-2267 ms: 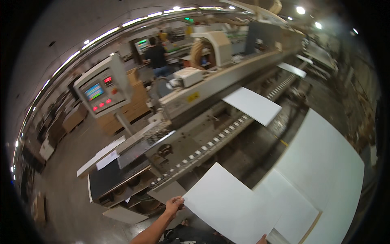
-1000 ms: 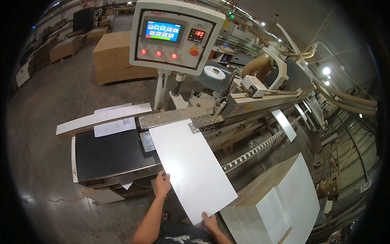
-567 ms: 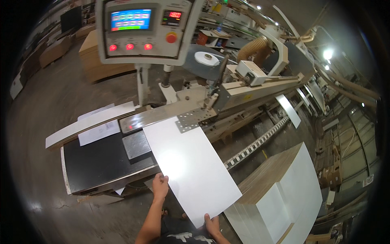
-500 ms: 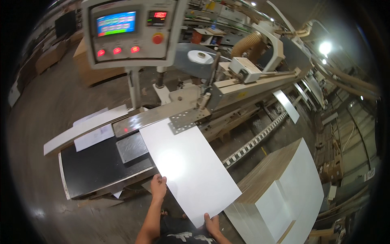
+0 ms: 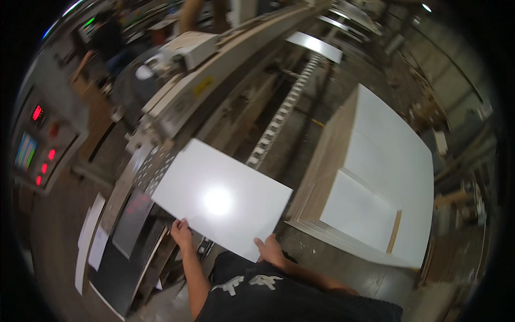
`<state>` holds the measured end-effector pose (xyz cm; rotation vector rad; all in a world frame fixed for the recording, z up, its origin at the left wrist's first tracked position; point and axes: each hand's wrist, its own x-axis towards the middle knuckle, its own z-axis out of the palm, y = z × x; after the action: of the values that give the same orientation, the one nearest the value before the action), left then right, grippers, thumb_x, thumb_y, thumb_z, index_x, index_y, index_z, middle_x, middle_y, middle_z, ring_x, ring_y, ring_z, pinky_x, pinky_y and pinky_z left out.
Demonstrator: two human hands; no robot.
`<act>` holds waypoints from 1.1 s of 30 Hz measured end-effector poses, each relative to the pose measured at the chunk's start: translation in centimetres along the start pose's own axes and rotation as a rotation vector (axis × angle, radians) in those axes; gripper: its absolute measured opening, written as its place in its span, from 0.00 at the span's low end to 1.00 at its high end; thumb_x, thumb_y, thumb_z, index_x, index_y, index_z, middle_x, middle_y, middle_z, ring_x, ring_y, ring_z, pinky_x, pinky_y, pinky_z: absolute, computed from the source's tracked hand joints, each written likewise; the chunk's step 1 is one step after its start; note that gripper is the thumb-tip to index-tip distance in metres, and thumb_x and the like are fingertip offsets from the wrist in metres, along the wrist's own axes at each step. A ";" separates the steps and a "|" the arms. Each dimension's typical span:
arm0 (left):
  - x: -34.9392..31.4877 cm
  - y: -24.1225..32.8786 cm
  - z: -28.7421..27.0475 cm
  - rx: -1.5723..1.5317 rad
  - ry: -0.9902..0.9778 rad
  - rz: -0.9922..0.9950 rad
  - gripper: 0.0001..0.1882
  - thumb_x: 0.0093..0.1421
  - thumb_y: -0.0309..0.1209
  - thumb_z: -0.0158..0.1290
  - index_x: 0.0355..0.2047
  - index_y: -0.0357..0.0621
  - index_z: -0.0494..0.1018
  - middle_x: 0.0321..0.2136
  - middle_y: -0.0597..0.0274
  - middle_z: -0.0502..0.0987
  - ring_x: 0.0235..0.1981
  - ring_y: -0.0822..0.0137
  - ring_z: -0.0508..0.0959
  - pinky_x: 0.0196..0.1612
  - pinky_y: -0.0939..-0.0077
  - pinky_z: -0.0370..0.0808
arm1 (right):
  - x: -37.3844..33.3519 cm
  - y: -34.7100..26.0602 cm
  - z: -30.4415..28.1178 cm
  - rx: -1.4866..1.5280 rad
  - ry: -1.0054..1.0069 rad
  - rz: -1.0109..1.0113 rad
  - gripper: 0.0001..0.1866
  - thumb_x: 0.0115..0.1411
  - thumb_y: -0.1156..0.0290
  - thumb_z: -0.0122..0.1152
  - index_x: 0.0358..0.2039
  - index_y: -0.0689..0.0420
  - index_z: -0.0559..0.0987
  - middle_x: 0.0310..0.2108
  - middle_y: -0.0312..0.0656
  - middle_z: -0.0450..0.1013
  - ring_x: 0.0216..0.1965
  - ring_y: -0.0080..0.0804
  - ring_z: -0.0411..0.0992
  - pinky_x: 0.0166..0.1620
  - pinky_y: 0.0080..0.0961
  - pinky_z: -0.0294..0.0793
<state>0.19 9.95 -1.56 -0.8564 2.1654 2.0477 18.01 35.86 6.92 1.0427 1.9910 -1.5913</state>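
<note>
A glossy white rectangular panel is held in front of me, with a bright light reflected in it. My left hand grips its near left edge, fingers closed, partly underneath. At the near right corner my right hand is closed on the panel, its thumb on top. The panel's far left edge lies beside the perforated metal plate of a long machine. Whether the two touch I cannot tell.
A tall stack of white-faced boards stands to the right, a thin brown strip on top. A roller track runs beyond the panel to another white panel. Left are a control box and black-topped table. A person is far left.
My view has swung right, shifting the machine and control box leftward. The panel has turned more crosswise and come away from the perforated plate's middle. Both hands keep hold of it.
</note>
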 end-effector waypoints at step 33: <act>-17.5 2.5 21.8 0.225 -1.174 0.580 0.26 0.68 0.32 0.51 0.63 0.40 0.58 0.45 0.58 0.76 0.47 0.66 0.73 0.53 0.68 0.69 | -12.7 34.3 -1.8 0.361 0.489 1.071 0.24 0.69 0.62 0.46 0.63 0.55 0.68 0.52 0.51 0.74 0.49 0.47 0.76 0.51 0.45 0.75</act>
<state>6.67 36.47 4.81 0.9056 1.8588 1.6428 52.16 36.42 -6.43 2.2784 0.9442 -1.1112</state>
